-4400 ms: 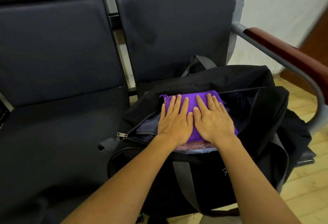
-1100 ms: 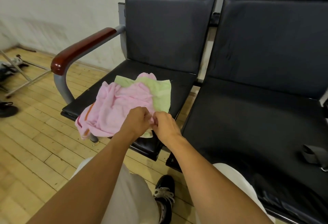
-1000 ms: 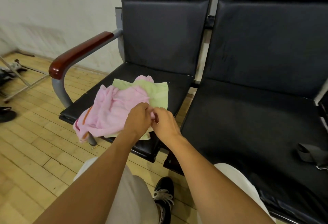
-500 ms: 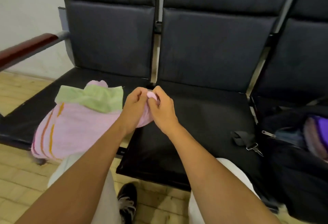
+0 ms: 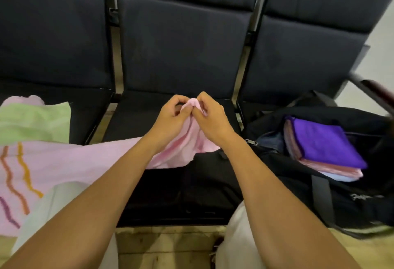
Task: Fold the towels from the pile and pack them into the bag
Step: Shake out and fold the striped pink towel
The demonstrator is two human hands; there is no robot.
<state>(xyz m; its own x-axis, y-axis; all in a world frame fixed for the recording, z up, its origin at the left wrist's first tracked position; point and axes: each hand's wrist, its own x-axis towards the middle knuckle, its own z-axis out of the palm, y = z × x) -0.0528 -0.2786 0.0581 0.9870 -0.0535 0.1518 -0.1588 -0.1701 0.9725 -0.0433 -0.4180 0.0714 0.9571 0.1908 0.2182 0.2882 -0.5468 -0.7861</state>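
Over the middle seat, my left hand (image 5: pixel 170 117) and my right hand (image 5: pixel 210 117) pinch one end of a pink towel (image 5: pixel 70 164) with wavy orange and purple stripes. The towel stretches from my fingers down to the lower left, across my lap. A light green towel (image 5: pixel 34 121) lies on the left seat with a bit of pink cloth behind it. On the right seat stands the open black bag (image 5: pixel 332 196). A folded purple towel (image 5: pixel 326 145) tops a stack of folded pink and pale blue towels inside it.
A row of three dark padded seats (image 5: pixel 181 192) with tall backrests fills the view. A wooden armrest (image 5: pixel 377 92) on a metal bar sticks out at the far right, above the bag. Wooden floor (image 5: pixel 166 245) shows between my knees.
I turned from the bag to the left seat, took the pink towel in both hands and pulled it right over the middle seat. The bag has come back into view.
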